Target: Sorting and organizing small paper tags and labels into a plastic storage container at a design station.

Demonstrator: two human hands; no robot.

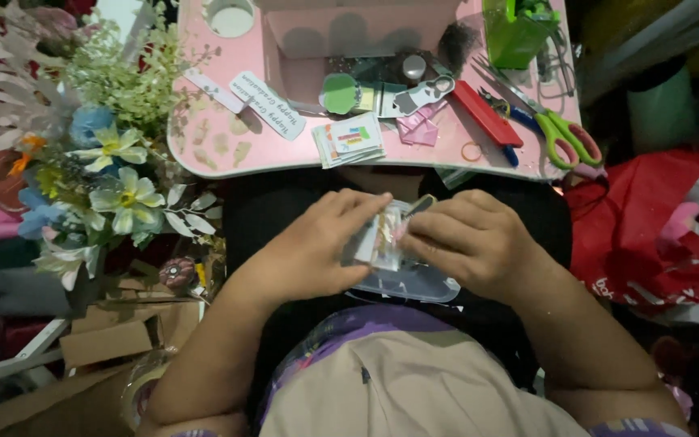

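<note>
Your left hand (317,247) and right hand (471,243) both pinch closed on the small card stack (382,239), held over the clear plastic lid (414,285) in your lap so loose pieces stay contained.

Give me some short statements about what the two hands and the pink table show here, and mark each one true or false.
1. Both hands hold a small clear packet together. True: the left hand and the right hand meet on the clear packet.
2. The scissors have red handles. False: the scissors have green handles.
3. The scissors lie on the pink table. True: they rest near the right end of the pink table.
4. The flowers stand to the right of the table. False: the flowers are at its left.
5. A stack of small cards lies on the table. True: the stack of cards sits near its front edge.
</note>
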